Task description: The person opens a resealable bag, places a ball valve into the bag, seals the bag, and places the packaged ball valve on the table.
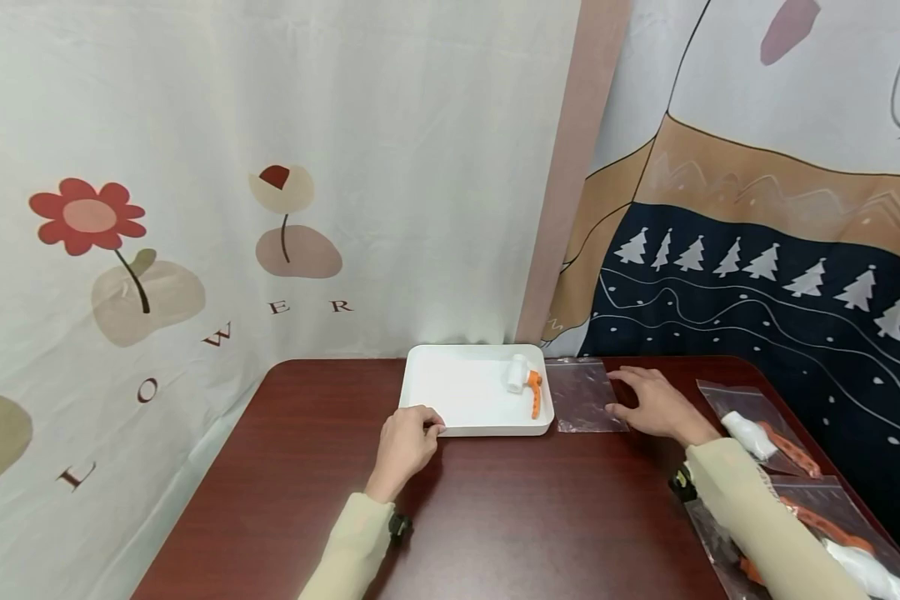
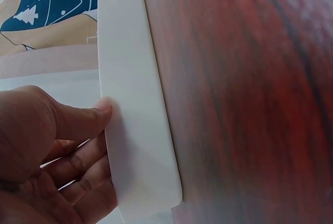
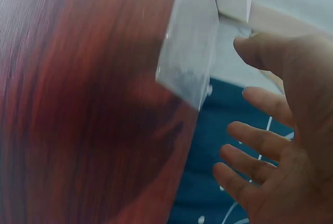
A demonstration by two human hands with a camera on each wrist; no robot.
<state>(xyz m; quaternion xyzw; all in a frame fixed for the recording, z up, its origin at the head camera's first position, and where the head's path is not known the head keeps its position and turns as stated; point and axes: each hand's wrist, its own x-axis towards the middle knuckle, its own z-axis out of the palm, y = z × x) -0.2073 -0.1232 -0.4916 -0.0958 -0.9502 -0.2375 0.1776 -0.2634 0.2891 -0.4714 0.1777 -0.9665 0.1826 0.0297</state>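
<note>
A white rectangular tray (image 1: 457, 392) stands at the back of the table, holding a small white cylindrical piece (image 1: 518, 374) beside an orange piece with a bent arm (image 1: 536, 395). At the tray's front left corner, my left hand (image 1: 408, 442) holds the rim; the left wrist view shows the thumb (image 2: 101, 110) at the rim's edge and curled fingers on its inner side. A clear plastic bag (image 1: 587, 396) lies flat against the tray's right side. My right hand (image 1: 656, 402) is spread at the bag's right edge, its fingers (image 3: 257, 139) apart and holding nothing.
On the right of the table lies a clear bag (image 1: 727, 400) with a white piece and an orange piece. Nearer, more bagged white (image 1: 866, 571) and orange parts lie partly under my right forearm. Printed curtains (image 1: 420, 167) hang behind the dark red-brown table (image 1: 540, 517).
</note>
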